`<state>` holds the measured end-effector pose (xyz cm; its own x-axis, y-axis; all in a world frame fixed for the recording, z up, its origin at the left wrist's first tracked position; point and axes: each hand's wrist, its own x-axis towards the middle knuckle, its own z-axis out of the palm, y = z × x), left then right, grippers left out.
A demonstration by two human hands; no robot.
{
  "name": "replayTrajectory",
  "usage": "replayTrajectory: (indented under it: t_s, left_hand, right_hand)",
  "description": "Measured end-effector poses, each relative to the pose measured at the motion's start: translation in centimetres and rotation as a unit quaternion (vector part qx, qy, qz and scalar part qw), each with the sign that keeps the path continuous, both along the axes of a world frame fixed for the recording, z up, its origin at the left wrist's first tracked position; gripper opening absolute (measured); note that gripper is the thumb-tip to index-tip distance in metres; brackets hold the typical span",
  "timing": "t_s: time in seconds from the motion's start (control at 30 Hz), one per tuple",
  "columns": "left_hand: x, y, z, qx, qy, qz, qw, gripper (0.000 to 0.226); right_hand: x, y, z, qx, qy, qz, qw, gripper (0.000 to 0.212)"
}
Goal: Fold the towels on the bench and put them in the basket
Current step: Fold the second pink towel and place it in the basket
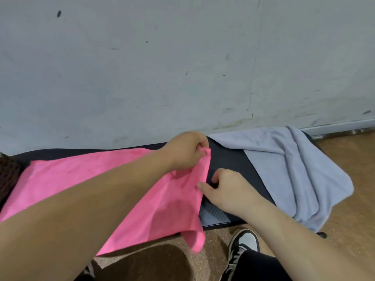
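**Left hand.** The left hand (186, 153) is extended across the pink towel (60, 173) to its far right corner. That corner is pinched between the thumb and the curled fingers and is lifted slightly off the bench (233, 159).

**Right hand.** The right hand (225, 191) is positioned at the right edge of the pink towel, nearer the front of the bench. Its fingers are curled, and the thumb tip is laid against the towel edge. It cannot be told whether cloth is gripped.

**Pink towel.** The towel is spread flat over the left and middle part of the bench. Its near right corner is draped over the front edge of the bench and hangs toward the floor (345, 199). A fold line is seen running from the lifted corner down toward the front edge.

**Grey towel.** The grey towel (294, 169) is laid rumpled on the right end of the bench, apart from the pink towel, with a strip of bare dark bench surface between them. Its near part is draped over the bench edge.

**Surroundings.** The bench is set against a scuffed pale wall (182, 57). A black-and-white shoe (243, 244) is seen on the floor in front of the bench. A dark brown textured object (8, 173) is cut off at the left frame edge, and it cannot be identified.
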<state>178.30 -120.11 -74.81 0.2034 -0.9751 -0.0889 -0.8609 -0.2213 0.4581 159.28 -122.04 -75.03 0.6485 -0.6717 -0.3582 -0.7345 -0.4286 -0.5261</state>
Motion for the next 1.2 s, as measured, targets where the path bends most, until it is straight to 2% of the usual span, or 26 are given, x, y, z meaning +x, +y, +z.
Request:
replayTrajectory:
  t_s: [0.07, 0.13, 0.2, 0.23, 0.3, 0.37, 0.43, 0.47, 0.57, 0.73, 0.83, 0.93, 1.0, 1.07, 1.13, 1.2]
  left_hand:
    - [0.5, -0.9, 1.4, -0.096, 0.056, 0.047, 0.993, 0.011]
    - [0.8, -1.7, 2.4, -0.168, 0.102, 0.097, 0.976, 0.008]
    - [0.9, -1.8, 2.5, -0.2, 0.103, 0.126, 0.966, 0.009]
    - [0.9, -1.6, 2.3, -0.193, 0.078, 0.134, 0.969, 0.017]
    - [0.6, -0.7, 1.1, -0.12, 0.002, 0.14, 0.983, 0.042]
    - [-0.4, 0.6, -0.7, 0.023, -0.078, 0.124, 0.989, 0.069]
    - [-1.9, 2.2, -3.0, 0.145, -0.119, 0.091, 0.978, 0.078]
    - [-2.5, 2.9, -4.0, 0.165, -0.126, 0.078, 0.975, 0.075]
    - [-2.9, 3.8, -5.6, 0.145, -0.151, 0.064, 0.976, 0.069]
    - [-2.6, 3.2, -4.5, 0.149, -0.168, 0.051, 0.973, 0.068]
    - [-2.9, 1.5, -3.0, 0.079, -0.191, 0.055, 0.977, 0.051]
    - [-3.8, -1.2, -2.0, 0.02, -0.144, 0.082, 0.986, 0.037]
    - [-4.6, -3.0, -1.8, 0.034, -0.092, 0.112, 0.989, 0.039]
    - [-5.0, -4.2, -2.0, 0.059, -0.099, 0.133, 0.984, 0.047]
    - [-5.2, -4.9, -2.2, 0.065, -0.108, 0.159, 0.979, 0.048]
    - [-5.3, -5.3, -2.3, 0.059, -0.103, 0.181, 0.976, 0.032]
  right_hand:
    - [0.0, -0.4, -0.3, 0.077, -0.028, -0.034, 0.996, 0.047]
    - [-0.1, -0.5, -0.5, 0.133, -0.055, -0.056, 0.988, 0.039]
    - [-0.3, -0.7, -0.7, 0.143, -0.083, -0.066, 0.984, 0.033]
    - [-0.3, -0.9, -0.7, 0.135, -0.093, -0.073, 0.984, 0.032]
    - [-0.7, -1.7, -0.6, 0.102, -0.086, -0.085, 0.987, 0.034]
    - [-1.4, -2.6, -0.5, 0.061, -0.032, -0.067, 0.995, 0.036]
    - [-2.0, -2.8, -0.4, 0.043, 0.018, -0.051, 0.998, 0.036]
    - [-2.2, -2.8, -0.4, 0.038, 0.023, -0.049, 0.998, 0.034]
    - [-2.7, -2.4, 0.0, 0.023, -0.022, -0.035, 0.999, 0.03]
    - [-3.0, -1.8, 0.1, 0.019, -0.027, 0.044, 0.998, 0.068]
    - [-3.2, -1.7, 0.2, 0.036, -0.047, 0.042, 0.997, 0.079]
    - [-3.8, -1.9, 0.0, 0.047, -0.055, 0.045, 0.996, 0.079]
    - [-4.2, -1.8, 0.0, 0.058, -0.058, 0.045, 0.996, 0.081]
    - [-4.4, -1.5, 0.0, 0.064, -0.062, 0.037, 0.995, 0.084]
    - [-4.5, -1.3, -0.2, 0.052, -0.055, 0.023, 0.997, 0.075]
    - [-4.5, -1.0, -0.3, 0.035, -0.041, 0.006, 0.999, 0.045]
